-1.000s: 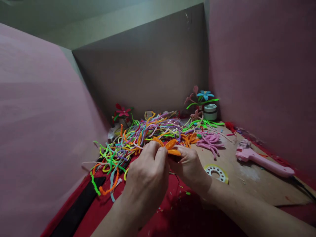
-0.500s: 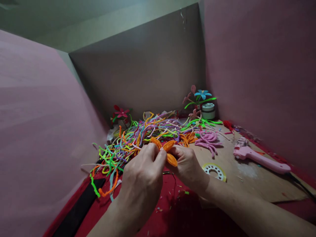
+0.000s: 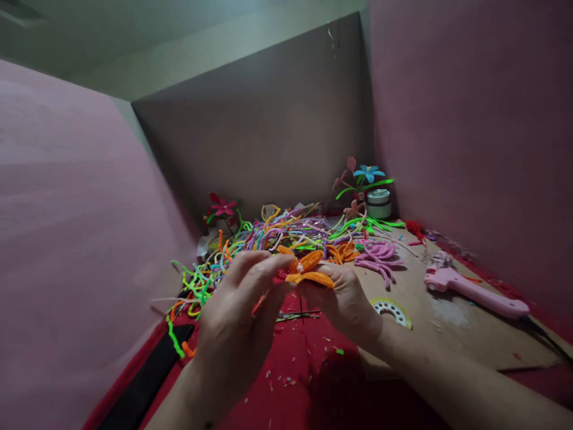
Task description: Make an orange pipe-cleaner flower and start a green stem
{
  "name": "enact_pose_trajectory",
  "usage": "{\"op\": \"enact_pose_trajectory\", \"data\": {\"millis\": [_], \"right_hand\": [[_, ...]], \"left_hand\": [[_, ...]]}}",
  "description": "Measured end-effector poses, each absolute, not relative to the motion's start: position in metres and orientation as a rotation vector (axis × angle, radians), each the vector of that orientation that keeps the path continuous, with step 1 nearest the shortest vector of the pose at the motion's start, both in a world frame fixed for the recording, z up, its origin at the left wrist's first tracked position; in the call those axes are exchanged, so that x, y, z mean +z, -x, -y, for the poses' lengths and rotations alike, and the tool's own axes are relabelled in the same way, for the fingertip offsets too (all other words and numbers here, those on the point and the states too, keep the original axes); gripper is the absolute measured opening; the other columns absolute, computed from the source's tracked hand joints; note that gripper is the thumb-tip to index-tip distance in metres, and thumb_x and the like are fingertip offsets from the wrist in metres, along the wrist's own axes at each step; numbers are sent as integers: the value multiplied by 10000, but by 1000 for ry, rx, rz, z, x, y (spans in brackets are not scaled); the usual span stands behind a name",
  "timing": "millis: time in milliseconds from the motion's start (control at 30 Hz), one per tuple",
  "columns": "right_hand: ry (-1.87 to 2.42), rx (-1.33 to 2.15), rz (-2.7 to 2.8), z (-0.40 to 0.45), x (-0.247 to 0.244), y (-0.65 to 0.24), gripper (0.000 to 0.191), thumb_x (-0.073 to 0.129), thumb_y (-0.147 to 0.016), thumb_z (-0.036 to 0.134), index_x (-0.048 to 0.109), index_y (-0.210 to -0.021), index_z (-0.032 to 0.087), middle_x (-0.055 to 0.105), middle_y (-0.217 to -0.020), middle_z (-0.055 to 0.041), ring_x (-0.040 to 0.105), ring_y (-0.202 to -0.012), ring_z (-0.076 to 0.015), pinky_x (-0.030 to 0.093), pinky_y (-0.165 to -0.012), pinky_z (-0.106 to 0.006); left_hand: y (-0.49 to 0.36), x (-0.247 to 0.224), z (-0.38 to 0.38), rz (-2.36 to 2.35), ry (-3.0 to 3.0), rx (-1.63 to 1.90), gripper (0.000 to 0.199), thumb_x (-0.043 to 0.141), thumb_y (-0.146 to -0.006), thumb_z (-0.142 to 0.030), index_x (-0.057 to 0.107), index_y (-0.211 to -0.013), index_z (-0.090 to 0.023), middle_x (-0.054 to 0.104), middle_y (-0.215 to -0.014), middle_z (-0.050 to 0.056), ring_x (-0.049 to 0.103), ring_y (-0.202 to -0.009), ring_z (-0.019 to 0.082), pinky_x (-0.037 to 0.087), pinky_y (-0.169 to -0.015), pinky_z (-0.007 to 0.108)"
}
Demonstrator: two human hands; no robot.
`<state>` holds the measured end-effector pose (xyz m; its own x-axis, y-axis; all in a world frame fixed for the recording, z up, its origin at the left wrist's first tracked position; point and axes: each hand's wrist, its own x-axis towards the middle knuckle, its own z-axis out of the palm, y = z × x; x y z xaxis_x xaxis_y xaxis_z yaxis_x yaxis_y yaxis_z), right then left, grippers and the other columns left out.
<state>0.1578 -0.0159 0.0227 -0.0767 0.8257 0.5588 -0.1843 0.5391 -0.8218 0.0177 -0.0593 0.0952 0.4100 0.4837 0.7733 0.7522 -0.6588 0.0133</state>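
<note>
Gripping the orange flower (image 3: 312, 260) above the red cloth (image 3: 286, 341), the right hand (image 3: 344, 297) faces the left hand (image 3: 242, 304), whose hold I cannot tell. Petals (image 3: 317, 278) fan up and rightward, the nearest lying lengthwise left to right; the pale centre (image 3: 299, 268) faces the camera. Beyond lies a pile of colourful fuzzy stems (image 3: 286, 226).

No readable text or numbers.

Right hand (image 3: 347, 298) partly hidden by orange flower (image 3: 311, 260); black cord (image 3: 548, 339) cut off at right edge.
</note>
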Motion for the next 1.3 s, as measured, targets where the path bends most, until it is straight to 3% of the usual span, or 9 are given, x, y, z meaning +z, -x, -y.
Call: {"op": "enact_pose_trajectory", "data": {"millis": [267,367,567,733,967,1300], "right_hand": [[399,1439,1203,6,20,-161,141,698,-696,286,670,-753,160,563,-577,21,440,-415,-53,381,-397,-210],[339,1511,1281,5,18,-162,113,695,-698,263,671,-745,164,530,-519,44,426,-398,-50,384,-398,-206],[447,1175,1494,15,27,-163,114,643,-703,189,615,-595,168,476,-503,60,398,-447,-54,350,-416,-192],[412,855,1608,20,30,-165,74,598,-748,189,641,-688,184,567,-631,30,466,-539,-80,410,-498,-208],[329,630,1642,22,29,-166,127,598,-778,175,679,-864,222,631,-752,5,546,-624,-104,463,-579,-231],[363,564,1573,22,28,-167,36,616,-778,224,652,-777,226,619,-703,-6,552,-608,-132,485,-576,-267]], "left_hand": [[-16,80,50,1538,2384,-1703,147,556,-805,-219,603,-942,-196,637,-872,27,599,-783,132,484,-730,258],[-19,83,47,1753,2545,-1801,163,550,-803,-281,610,-907,-171,643,-814,33,583,-708,124,479,-643,240],[-26,97,50,1996,2633,-1884,193,594,-757,-332,629,-798,-146,580,-625,0,465,-513,74,366,-469,186],[-26,92,54,2109,2531,-2142,200,610,-734,-326,614,-688,-132,519,-528,-16,397,-434,52,279,-400,172],[-23,91,61,2121,2601,-2385,166,623,-728,-294,601,-732,-130,523,-507,-25,411,-392,49,294,-355,156],[-32,81,77,2216,2426,-2880,162,615,-710,-246,487,-663,-159,536,-455,-29,468,-355,73,324,-332,150]]}}
